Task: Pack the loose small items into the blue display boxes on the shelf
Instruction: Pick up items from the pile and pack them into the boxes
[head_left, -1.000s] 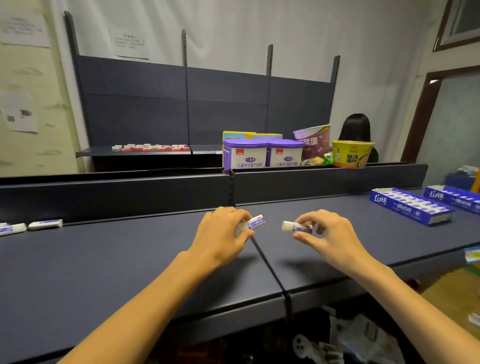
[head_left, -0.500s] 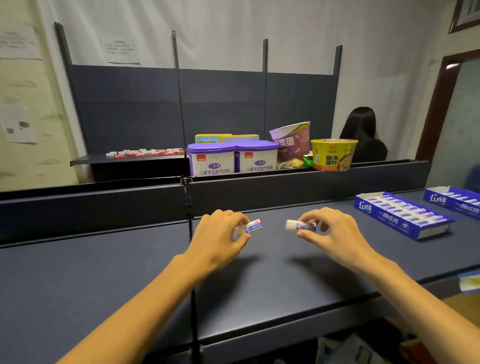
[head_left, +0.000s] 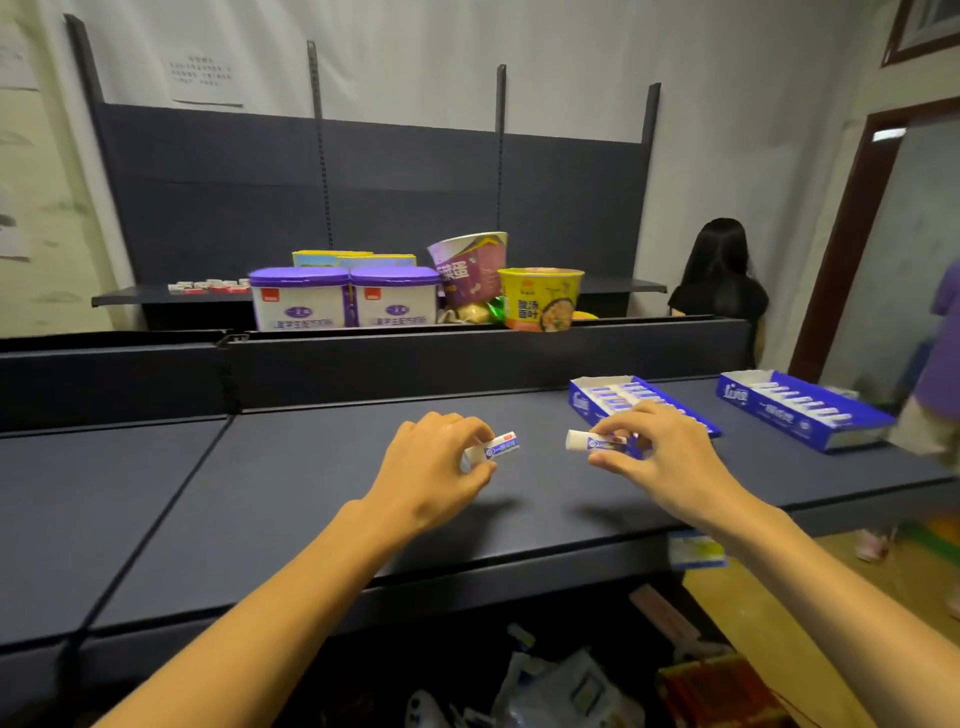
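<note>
1. The left hand (head_left: 434, 462) hovers over the dark shelf (head_left: 291, 499), its thumb and curled fingers pinching a small white-and-blue tube (head_left: 493, 449) by its near end, so the labelled end sticks out to the right.
2. The right hand (head_left: 660, 457) holds a second small tube (head_left: 592, 442) between thumb and fingertips, with the tube's white cap pointing left towards the other hand.
3. The two tubes are near each other, tip to tip, but apart and above the shelf top.
4. Just behind the right hand lies an open blue display box (head_left: 587, 405), with a row of similar tubes packed side by side in it.
5. A second blue display box (head_left: 779, 415), also holding a row of tubes, sits further right on the same shelf, near its end.
6. Beyond the shelf's raised back edge stand two white tubs with purple lids (head_left: 345, 299), a purple carton (head_left: 470, 267) leaning over, and a yellow noodle bowl (head_left: 540, 299).
7. A person with long dark hair (head_left: 719, 275) is seen from behind at the far right.
</note>
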